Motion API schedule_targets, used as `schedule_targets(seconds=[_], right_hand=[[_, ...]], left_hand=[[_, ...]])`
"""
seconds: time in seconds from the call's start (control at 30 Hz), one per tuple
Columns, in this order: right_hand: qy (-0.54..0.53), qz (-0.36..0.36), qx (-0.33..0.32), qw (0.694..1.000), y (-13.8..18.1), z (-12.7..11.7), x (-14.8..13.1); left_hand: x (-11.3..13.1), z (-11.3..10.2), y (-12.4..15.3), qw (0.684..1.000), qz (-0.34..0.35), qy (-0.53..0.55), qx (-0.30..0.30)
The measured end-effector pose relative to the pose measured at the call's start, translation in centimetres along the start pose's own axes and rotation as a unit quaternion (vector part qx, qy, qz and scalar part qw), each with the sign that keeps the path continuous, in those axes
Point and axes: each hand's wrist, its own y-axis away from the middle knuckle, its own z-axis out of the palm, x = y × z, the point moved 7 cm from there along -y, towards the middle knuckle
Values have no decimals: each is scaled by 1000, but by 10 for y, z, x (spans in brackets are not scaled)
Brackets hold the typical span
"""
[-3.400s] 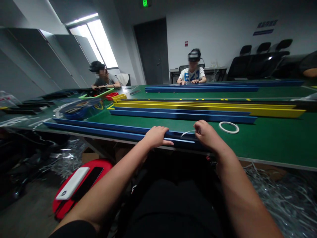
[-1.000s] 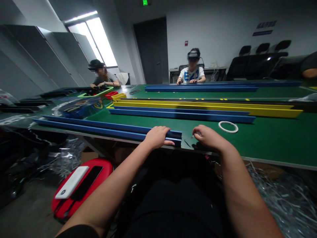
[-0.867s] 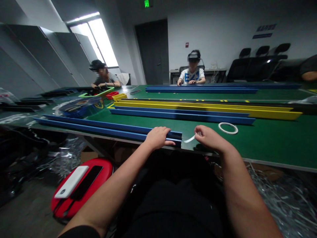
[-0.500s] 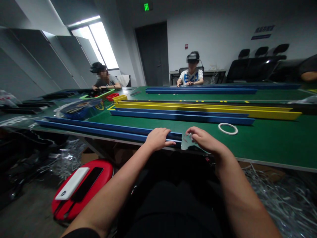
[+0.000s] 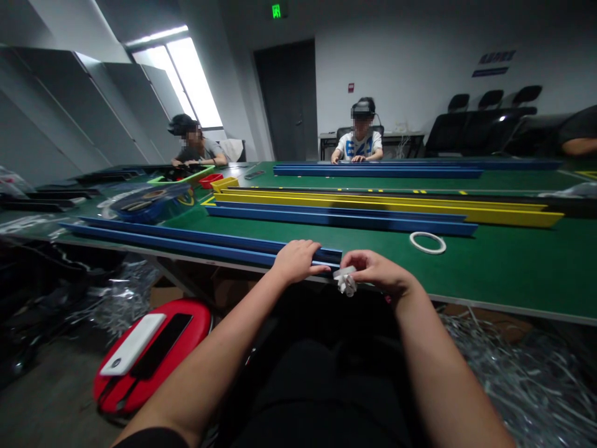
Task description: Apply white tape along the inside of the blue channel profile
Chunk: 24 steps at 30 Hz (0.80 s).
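A long blue rail (image 5: 186, 242) lies along the near edge of the green table (image 5: 494, 267). My left hand (image 5: 295, 261) rests on the rail's right end with curled fingers pressing it down. Just to its right, at the table edge, my right hand (image 5: 375, 272) pinches a small crumpled wad of white tape (image 5: 346, 281). A white tape ring (image 5: 428, 242) lies flat on the table beyond my right hand.
More blue rails (image 5: 340, 218) and yellow rails (image 5: 387, 208) lie across the table. Coloured bins (image 5: 211, 180) stand at the far left. Two people sit at the far side. A red case (image 5: 149, 351) lies on the floor to the left, and plastic scrap (image 5: 527, 373) to the right.
The blue rail has slid left, so its end now lies under my left hand. My right hand moved left toward the rail's end, and the tape strip is now a crumpled wad.
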Motion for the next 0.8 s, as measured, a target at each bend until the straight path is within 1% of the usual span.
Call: schedule_targets(seconds=[0.07, 0.17, 0.23, 0.33, 0.4, 0.53, 0.63, 0.7, 0.8], right_hand=[[47, 18, -10, 999, -4, 5, 6], [117, 27, 12, 993, -8, 4, 13], [126, 32, 20, 991, -9, 3, 16], [91, 35, 22, 995, -6, 1, 19], [48, 29, 34, 998, -4, -1, 19], [-49, 6, 82, 995, 0, -11, 17], [-63, -9, 119, 991, 6, -20, 16], [-90, -52, 149, 983, 13, -27, 13], [-156, -155, 218, 951, 29, -37, 9]], left_hand=[[0, 0, 0, 1000, -3, 1, -2], [-1, 0, 0, 1000, -5, 6, -1], [-1, 0, 0, 1000, -5, 8, 1], [-1, 0, 0, 1000, -4, 7, 2], [-1, 0, 1, 1000, -4, 5, 3], [-1, 1, 0, 1000, -2, 4, 4], [-1, 1, 0, 1000, -2, 5, 2], [-2, 1, 0, 1000, -2, 7, 4], [-2, 1, 0, 1000, 0, 12, 3]])
